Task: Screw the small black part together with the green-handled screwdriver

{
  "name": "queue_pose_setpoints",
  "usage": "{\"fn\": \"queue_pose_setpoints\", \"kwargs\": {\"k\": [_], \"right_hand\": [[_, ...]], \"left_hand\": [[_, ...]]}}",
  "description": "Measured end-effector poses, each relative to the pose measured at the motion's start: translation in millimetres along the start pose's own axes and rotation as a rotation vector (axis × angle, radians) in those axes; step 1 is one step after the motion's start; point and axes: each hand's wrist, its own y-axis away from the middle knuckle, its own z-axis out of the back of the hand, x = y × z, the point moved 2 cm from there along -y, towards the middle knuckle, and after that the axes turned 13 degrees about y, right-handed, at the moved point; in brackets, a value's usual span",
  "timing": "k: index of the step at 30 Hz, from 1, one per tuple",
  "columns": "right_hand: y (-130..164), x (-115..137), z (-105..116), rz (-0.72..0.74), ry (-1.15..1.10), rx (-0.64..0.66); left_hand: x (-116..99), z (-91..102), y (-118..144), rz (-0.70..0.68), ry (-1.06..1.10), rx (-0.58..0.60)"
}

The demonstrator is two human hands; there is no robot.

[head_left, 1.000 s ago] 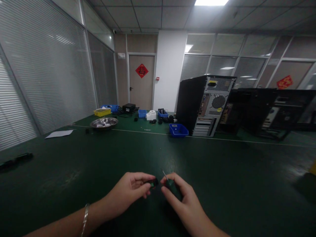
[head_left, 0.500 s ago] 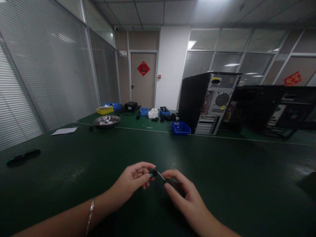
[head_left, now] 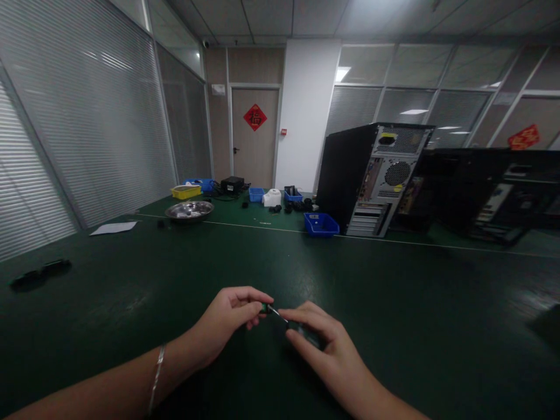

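Just above the green table, my left hand pinches a small black and green part between thumb and fingers. Its exact kind is too small to make out, and the fingers cover most of it. A screwdriver with a dark handle lies in my right hand, fingers wrapped round the handle. The thin metal shaft points left and up, its tip at the small part; whether it sits in a screw I cannot tell.
Dark pieces and a white paper lie at the left. Farther back stand a metal bowl, a yellow tray and a blue bin. A computer tower rises at the right, with more cases beyond.
The left hand has turned the small part, so less of its black end shows. My right hand and the screwdriver have shifted slightly left, and more of the handle shows.
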Motion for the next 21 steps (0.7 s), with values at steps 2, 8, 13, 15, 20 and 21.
{"fn": "queue_pose_setpoints", "kwargs": {"k": [2, 8, 13, 15, 20, 21], "right_hand": [[0.0, 0.5, -0.4, 0.002, -0.01, 0.007], [1.6, 1.6, 0.6, 0.0, 0.005, 0.015], [0.6, -2.2, 1.2, -0.023, -0.002, -0.032], [0.0, -3.8, 0.7, -0.025, -0.006, -0.037], [-0.8, -5.1, 0.4, -0.024, -0.016, -0.043], [-0.8, -4.8, 0.6, -0.025, -0.014, -0.043]], "left_hand": [[-2.6, -0.7, 1.5, -0.007, -0.044, -0.01], [-7.8, -3.2, 3.0, -0.032, -0.118, 0.047], [-3.4, -4.3, 1.7, -0.012, 0.024, 0.073], [-1.2, -5.4, 1.6, 0.002, 0.11, 0.093], [1.5, -8.4, 2.1, 0.078, 0.214, 0.146], [1.6, -8.5, 2.1, 0.084, 0.22, 0.144]]}}
